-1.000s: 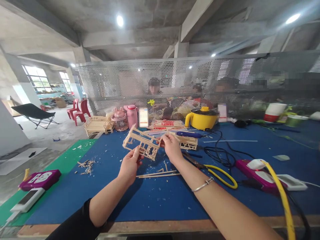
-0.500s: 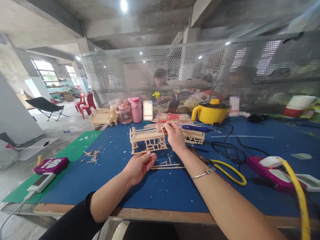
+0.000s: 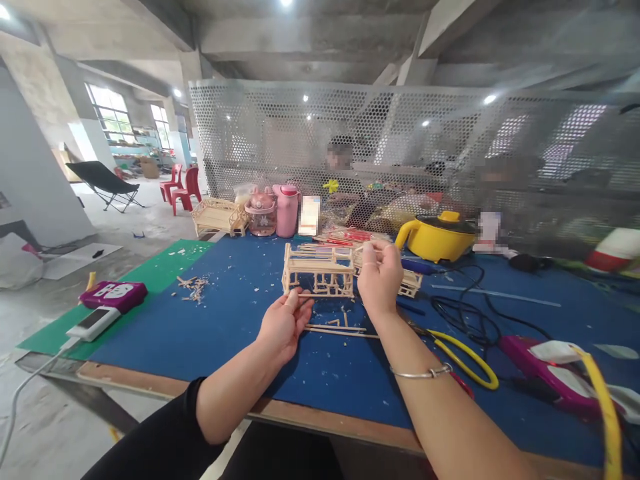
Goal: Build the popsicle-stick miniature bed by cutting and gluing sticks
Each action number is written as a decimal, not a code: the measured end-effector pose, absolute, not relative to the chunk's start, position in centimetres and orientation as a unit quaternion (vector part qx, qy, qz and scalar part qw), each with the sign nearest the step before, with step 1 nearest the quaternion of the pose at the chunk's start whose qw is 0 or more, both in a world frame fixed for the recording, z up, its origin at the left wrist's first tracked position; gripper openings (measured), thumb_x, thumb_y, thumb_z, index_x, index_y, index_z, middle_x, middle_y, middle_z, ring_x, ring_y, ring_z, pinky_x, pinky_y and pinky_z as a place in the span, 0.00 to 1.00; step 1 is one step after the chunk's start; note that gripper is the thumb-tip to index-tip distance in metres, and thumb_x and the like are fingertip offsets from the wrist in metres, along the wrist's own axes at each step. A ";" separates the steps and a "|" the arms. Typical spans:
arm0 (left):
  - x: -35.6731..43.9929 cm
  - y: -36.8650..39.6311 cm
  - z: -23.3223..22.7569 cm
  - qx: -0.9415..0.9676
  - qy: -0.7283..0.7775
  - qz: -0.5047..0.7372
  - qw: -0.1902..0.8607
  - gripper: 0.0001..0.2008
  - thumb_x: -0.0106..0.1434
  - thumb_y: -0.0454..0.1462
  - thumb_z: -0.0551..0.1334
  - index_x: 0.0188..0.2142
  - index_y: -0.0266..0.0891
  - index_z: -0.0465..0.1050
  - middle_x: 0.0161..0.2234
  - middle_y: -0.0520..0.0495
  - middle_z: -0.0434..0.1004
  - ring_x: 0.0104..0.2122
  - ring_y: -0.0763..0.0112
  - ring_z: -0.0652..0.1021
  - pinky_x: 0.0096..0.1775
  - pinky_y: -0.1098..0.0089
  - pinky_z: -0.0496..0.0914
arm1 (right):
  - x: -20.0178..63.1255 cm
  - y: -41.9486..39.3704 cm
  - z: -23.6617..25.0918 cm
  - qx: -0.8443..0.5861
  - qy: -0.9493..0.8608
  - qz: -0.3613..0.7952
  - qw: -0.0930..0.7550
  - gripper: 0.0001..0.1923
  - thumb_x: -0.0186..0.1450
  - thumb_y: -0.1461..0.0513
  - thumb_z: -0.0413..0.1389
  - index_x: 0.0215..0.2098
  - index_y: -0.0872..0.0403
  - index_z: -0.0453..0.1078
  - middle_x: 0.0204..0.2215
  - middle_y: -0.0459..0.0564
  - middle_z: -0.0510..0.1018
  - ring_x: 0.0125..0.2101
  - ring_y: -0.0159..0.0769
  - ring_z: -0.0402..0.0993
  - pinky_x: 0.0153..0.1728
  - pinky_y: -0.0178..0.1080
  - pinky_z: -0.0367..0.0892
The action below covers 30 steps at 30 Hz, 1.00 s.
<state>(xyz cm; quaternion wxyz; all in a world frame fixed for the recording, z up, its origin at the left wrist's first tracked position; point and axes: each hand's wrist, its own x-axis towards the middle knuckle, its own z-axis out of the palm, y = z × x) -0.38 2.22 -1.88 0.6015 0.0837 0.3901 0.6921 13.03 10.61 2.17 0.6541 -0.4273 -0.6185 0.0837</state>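
Since half a second ago I've brought the little stick-built frame [image 3: 319,271] level and upright, and my view has swung a bit to the right, so the purple power strip [image 3: 113,294] now sits further in from the left edge. I hold the frame above the blue mat [image 3: 200,333], in front of the yellow pot [image 3: 439,239]. My right hand [image 3: 380,279] pinches the frame's top right corner between thumb and fingertips. My left hand [image 3: 284,325] sits just under the frame's lower edge, fingers drawn together and touching its bottom rail; whether they clamp it or only steady it, I cannot tell. Directly below the frame a few loose sticks [image 3: 340,329] lie flat on the mat. Behind the frame, partly hidden by my right hand, a second wooden piece [image 3: 411,283] rests on the mat. Right of the frame, yellow-handled cutters [image 3: 465,357] lie beside my right forearm, which wears a bangle [image 3: 423,373]. Left of the frame, wood scraps [image 3: 193,288] are scattered.
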 end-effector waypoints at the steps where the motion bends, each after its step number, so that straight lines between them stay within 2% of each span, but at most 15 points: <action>1: -0.3 2.2 -1.9 0.083 0.391 0.691 0.602 0.04 0.62 0.32 0.58 0.37 0.33 0.70 0.34 0.41 0.77 0.28 0.74 0.80 0.26 0.80 0.74 | 12.7 9.7 2.4 -0.430 -0.614 0.051 0.660 0.11 0.63 0.55 0.48 0.33 0.53 0.66 0.30 0.49 0.74 0.30 0.34 0.70 0.36 0.38 0.65; 3: -0.5 2.1 -1.8 0.081 0.388 0.694 0.601 0.04 0.63 0.32 0.58 0.37 0.33 0.70 0.35 0.41 0.77 0.29 0.74 0.80 0.26 0.80 0.74 | 11.8 8.1 2.4 -0.400 -0.694 0.090 0.592 0.09 0.62 0.57 0.50 0.33 0.53 0.69 0.28 0.48 0.75 0.28 0.33 0.70 0.33 0.36 0.65; 6: -0.8 1.9 -1.6 0.080 0.359 0.709 0.602 0.04 0.63 0.30 0.56 0.37 0.32 0.69 0.32 0.42 0.77 0.28 0.76 0.79 0.28 0.81 0.74 | 10.4 6.9 1.7 -0.358 -0.812 0.200 0.414 0.09 0.61 0.60 0.51 0.30 0.53 0.72 0.24 0.45 0.76 0.25 0.32 0.71 0.30 0.34 0.64; 8: -0.9 1.6 -1.6 0.079 0.338 0.716 0.605 0.04 0.63 0.28 0.56 0.37 0.32 0.69 0.31 0.43 0.77 0.27 0.77 0.79 0.29 0.81 0.74 | 9.7 6.8 1.2 -0.371 -0.822 0.218 0.373 0.09 0.61 0.59 0.51 0.29 0.53 0.73 0.23 0.45 0.77 0.25 0.32 0.71 0.29 0.33 0.64; 17: 0.8 -0.9 -2.3 -0.002 0.285 0.770 0.570 0.08 0.62 0.25 0.54 0.39 0.33 0.69 0.35 0.43 0.76 0.32 0.77 0.78 0.35 0.80 0.73 | 9.1 6.6 0.3 -0.357 -0.828 0.254 0.349 0.11 0.61 0.59 0.51 0.30 0.54 0.73 0.25 0.45 0.78 0.26 0.32 0.72 0.29 0.33 0.64; 23: 1.4 -0.8 -2.1 -0.007 0.300 0.783 0.545 0.08 0.66 0.29 0.51 0.37 0.38 0.68 0.32 0.49 0.75 0.29 0.81 0.77 0.36 0.79 0.72 | 9.1 5.4 0.9 -0.363 -0.825 0.219 0.374 0.10 0.61 0.59 0.52 0.29 0.52 0.74 0.22 0.45 0.78 0.23 0.32 0.71 0.27 0.34 0.64; 26: 1.5 -0.8 -2.2 -0.006 0.286 0.788 0.546 0.07 0.67 0.30 0.50 0.36 0.39 0.65 0.33 0.48 0.76 0.31 0.79 0.78 0.38 0.77 0.73 | 9.2 5.3 0.9 -0.347 -0.821 0.254 0.375 0.10 0.62 0.59 0.51 0.29 0.52 0.73 0.25 0.45 0.80 0.25 0.33 0.74 0.31 0.34 0.67; 30: 1.6 -1.1 -2.6 0.007 0.271 0.791 0.548 0.07 0.67 0.30 0.50 0.38 0.38 0.65 0.33 0.46 0.76 0.32 0.77 0.78 0.38 0.75 0.73 | 9.0 5.3 0.5 -0.357 -0.825 0.252 0.359 0.10 0.61 0.59 0.52 0.28 0.52 0.74 0.26 0.46 0.80 0.26 0.34 0.74 0.30 0.34 0.67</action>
